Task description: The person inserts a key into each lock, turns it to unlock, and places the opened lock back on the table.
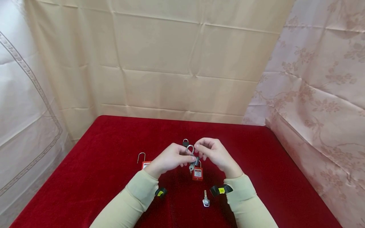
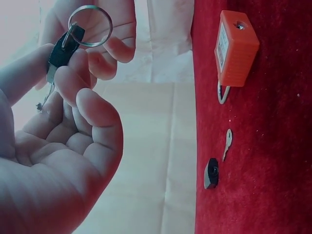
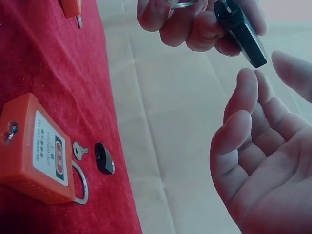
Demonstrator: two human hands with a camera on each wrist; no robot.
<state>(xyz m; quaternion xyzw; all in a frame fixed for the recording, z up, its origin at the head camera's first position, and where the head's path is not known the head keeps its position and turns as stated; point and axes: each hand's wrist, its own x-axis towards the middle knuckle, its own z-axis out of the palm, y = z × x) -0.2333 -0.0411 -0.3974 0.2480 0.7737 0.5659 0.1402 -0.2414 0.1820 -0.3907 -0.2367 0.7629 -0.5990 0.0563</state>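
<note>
My left hand (image 1: 170,159) pinches a small dark padlock (image 3: 243,36) between thumb and fingers, above the table. Its silver shackle (image 1: 189,147) points up in the head view. A key ring (image 2: 90,25) hangs from the padlock's key end, with keys (image 1: 191,168) dangling below the hand. Close on the other side is my right hand (image 1: 215,154), its fingers loosely bent near the shackle. In the right wrist view a gap shows between those fingers and the padlock, and they hold nothing.
On the red cloth (image 1: 114,139) lie a red padlock (image 1: 197,174) below the hands, another red padlock (image 1: 145,164) with raised shackle beside the left wrist, and a small black padlock (image 1: 186,143) behind. A large key (image 1: 206,201) lies in front; a smaller key (image 3: 79,150) lies near the black padlock.
</note>
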